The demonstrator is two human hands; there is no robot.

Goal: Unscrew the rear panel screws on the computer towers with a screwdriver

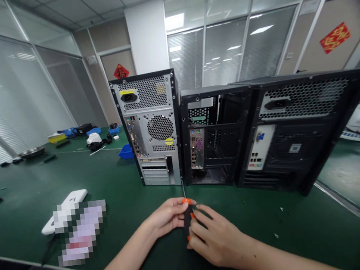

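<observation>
Both of my hands are closed around a screwdriver (189,220) with a black and orange handle. My left hand (168,216) grips the handle near the shaft, from the left. Wrapped round the handle from the right is my right hand (215,235). The thin metal shaft points away from me, its tip at the lower right corner of the silver-backed computer case (160,172). Whether the tip sits on a screw is too small to tell. That case stands upright, its rear panel facing me.
Two black computer cases, one in the middle (218,148) and one at the right (284,140), stand beside it on the green table (113,177). A white power bank-like device (67,210) and a blurred-out object (85,232) lie left. Blue trays (126,152) and a metal dish (31,153) are farther back.
</observation>
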